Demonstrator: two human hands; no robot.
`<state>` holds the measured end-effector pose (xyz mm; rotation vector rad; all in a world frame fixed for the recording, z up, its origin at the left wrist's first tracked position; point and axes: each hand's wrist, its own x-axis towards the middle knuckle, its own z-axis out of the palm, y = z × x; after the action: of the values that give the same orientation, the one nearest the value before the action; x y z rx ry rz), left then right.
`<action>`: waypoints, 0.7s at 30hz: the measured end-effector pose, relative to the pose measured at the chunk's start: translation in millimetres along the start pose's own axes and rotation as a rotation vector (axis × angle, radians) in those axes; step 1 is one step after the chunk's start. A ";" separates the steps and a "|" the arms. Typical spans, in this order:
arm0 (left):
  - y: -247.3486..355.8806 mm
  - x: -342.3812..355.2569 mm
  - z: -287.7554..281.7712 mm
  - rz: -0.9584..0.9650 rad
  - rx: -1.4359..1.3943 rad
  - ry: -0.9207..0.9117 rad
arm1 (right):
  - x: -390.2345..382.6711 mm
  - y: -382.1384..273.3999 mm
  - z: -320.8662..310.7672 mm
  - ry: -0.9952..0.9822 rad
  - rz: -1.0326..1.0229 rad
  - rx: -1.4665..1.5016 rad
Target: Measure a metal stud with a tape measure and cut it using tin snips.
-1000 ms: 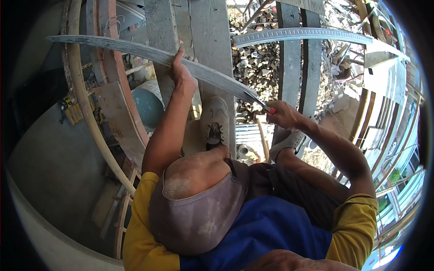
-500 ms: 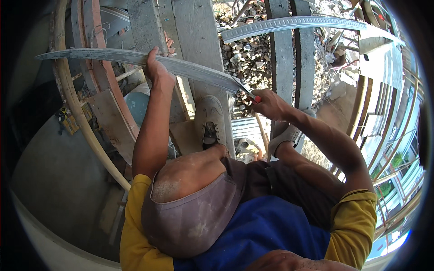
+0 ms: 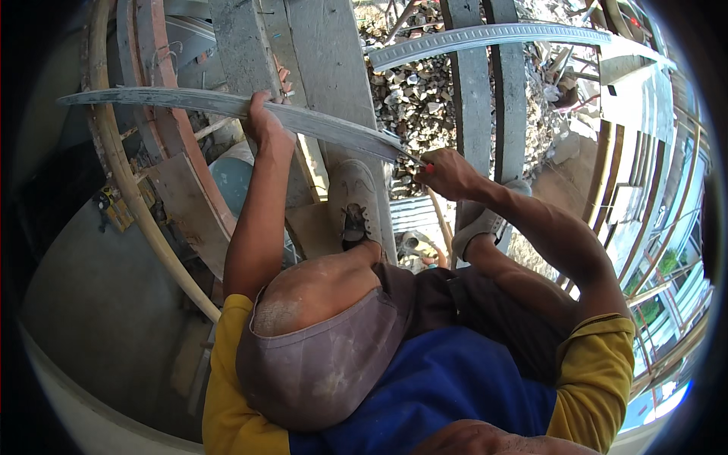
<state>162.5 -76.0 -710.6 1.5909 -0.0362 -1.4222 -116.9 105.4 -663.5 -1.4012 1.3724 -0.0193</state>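
Note:
A long grey straightedge [image 3: 334,128], smeared with pale material, spans the planks in front of me from the far left to the middle. My left hand [image 3: 267,123] is closed around it near its midpoint. My right hand [image 3: 453,176] grips a small hand tool with a red handle [image 3: 430,168]. The tool's thin metal end meets the straightedge's right tip. Its blade is seen nearly edge-on, so I cannot tell its exact kind.
Grey planks [image 3: 326,61] and two narrower beams [image 3: 474,106] run beneath my shoes, with rubble [image 3: 417,102] below. A perforated metal strip [image 3: 493,36] crosses the beams. A bamboo pole [image 3: 144,205] curves along the left, near a blue-grey round container [image 3: 229,180].
My right hand has shifted slightly left and turned, so the tool's blade shows narrower at the tip. The straightedge's left part has dropped a little with my left hand.

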 end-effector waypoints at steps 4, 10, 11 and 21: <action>-3.4 -10.7 9.5 0.016 0.001 0.039 | 1.0 -3.2 -4.9 -0.004 -0.043 0.136; -4.2 -5.0 7.0 0.031 -0.024 0.050 | 6.0 -8.6 -2.8 0.007 0.049 0.103; -4.6 -3.3 3.6 0.032 -0.022 0.050 | 5.5 -12.3 -2.0 0.007 0.048 0.104; -3.9 -7.8 7.2 -0.010 -0.012 0.051 | 4.8 -10.7 -6.3 -0.054 0.069 0.146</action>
<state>152.3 -73.9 -706.2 1.6192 0.0108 -1.3862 -112.2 94.7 -656.9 -1.2243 1.3465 -0.0353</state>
